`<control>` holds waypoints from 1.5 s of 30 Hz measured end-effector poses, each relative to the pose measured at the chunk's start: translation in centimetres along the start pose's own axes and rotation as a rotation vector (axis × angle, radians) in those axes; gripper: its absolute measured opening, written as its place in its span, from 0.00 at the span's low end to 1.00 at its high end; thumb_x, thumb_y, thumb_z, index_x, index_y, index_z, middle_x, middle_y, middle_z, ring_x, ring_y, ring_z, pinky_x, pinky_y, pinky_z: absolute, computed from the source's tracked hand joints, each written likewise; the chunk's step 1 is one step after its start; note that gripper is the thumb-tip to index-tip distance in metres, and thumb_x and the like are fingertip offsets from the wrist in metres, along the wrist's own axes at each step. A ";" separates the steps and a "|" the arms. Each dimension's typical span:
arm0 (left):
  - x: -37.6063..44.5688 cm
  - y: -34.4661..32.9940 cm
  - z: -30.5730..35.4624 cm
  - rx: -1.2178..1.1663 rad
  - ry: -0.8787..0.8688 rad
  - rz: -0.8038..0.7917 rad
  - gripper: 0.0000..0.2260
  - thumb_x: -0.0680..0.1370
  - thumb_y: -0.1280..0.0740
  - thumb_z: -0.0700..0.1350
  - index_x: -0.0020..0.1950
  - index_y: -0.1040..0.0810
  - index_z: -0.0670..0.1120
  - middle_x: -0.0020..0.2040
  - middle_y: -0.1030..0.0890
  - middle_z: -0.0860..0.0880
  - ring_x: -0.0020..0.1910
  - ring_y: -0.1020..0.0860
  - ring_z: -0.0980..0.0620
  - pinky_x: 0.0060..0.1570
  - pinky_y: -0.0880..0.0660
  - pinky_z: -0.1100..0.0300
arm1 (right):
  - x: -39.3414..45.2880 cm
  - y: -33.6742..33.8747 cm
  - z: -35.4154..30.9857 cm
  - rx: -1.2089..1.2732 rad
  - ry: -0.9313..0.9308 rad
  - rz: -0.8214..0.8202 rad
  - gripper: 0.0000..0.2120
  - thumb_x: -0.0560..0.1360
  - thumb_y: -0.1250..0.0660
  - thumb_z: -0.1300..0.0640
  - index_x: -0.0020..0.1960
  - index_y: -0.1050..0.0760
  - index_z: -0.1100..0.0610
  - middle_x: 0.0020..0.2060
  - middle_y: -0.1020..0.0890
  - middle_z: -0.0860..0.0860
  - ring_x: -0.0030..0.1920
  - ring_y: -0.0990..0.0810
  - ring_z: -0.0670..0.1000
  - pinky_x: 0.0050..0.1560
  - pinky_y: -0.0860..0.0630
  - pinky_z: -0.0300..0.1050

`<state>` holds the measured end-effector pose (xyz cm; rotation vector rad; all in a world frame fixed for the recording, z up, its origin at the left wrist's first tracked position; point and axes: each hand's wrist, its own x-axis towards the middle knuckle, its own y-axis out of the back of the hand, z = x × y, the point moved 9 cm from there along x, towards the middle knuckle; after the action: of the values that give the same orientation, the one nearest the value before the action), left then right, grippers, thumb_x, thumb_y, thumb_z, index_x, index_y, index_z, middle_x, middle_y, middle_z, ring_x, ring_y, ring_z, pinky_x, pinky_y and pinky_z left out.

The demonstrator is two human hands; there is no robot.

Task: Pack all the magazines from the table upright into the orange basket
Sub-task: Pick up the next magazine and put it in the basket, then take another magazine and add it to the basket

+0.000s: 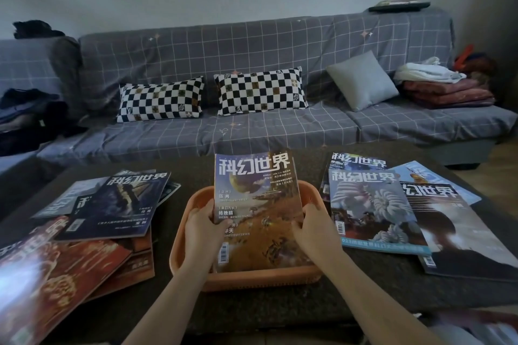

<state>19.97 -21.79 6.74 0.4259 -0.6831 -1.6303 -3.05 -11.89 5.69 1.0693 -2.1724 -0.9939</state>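
An orange basket stands at the middle of the dark table. A magazine with a planet and an orange landscape on its cover stands upright inside it, leaning slightly away from me. My left hand grips its left edge and my right hand grips its right edge. Several magazines lie in a loose pile on the left, with an orange-covered one nearest me. Several more lie on the right, topped by one with a white spiral shape.
The dark table carries everything; its front edge is near my arms. Behind it runs a grey checked sofa with two checkerboard pillows, a grey cushion and folded blankets at the right end.
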 end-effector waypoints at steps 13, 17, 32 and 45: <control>-0.1 -0.7 -1.1 -0.153 0.137 -0.043 0.08 0.78 0.32 0.44 0.55 0.19 0.54 0.37 0.15 0.54 0.31 0.18 0.63 0.29 0.26 0.68 | 0.8 -1.1 -0.1 0.038 0.033 -0.045 0.06 0.72 0.37 0.54 0.48 0.31 0.51 0.35 0.26 0.43 0.34 0.28 0.41 0.30 0.35 0.35; -0.1 -0.7 -1.3 -0.201 0.159 -0.059 0.06 0.78 0.32 0.44 0.47 0.17 0.54 0.34 0.15 0.56 0.32 0.17 0.59 0.36 0.19 0.60 | 1.0 -0.9 0.0 0.058 0.020 -0.017 0.04 0.72 0.37 0.54 0.41 0.31 0.49 0.33 0.25 0.46 0.33 0.27 0.42 0.28 0.36 0.34; -3.7 -2.4 5.0 -0.136 -0.090 -0.010 0.21 0.79 0.34 0.45 0.71 0.30 0.52 0.71 0.29 0.53 0.64 0.26 0.55 0.58 0.23 0.56 | -0.4 2.0 0.2 0.371 0.006 -0.117 0.19 0.77 0.37 0.49 0.65 0.27 0.53 0.60 0.21 0.49 0.51 0.25 0.43 0.46 0.31 0.31; -7.6 -15.8 17.1 -0.308 -0.183 -0.338 0.16 0.81 0.38 0.45 0.69 0.30 0.54 0.62 0.24 0.56 0.51 0.23 0.64 0.40 0.26 0.73 | -2.0 12.2 13.4 0.330 -0.165 0.115 0.13 0.75 0.34 0.50 0.59 0.24 0.52 0.48 0.19 0.46 0.43 0.23 0.42 0.38 0.29 0.36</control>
<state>-1.44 -9.99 8.66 0.1730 -0.4988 -2.0772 -16.77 0.05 7.06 1.0191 -2.5667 -0.7084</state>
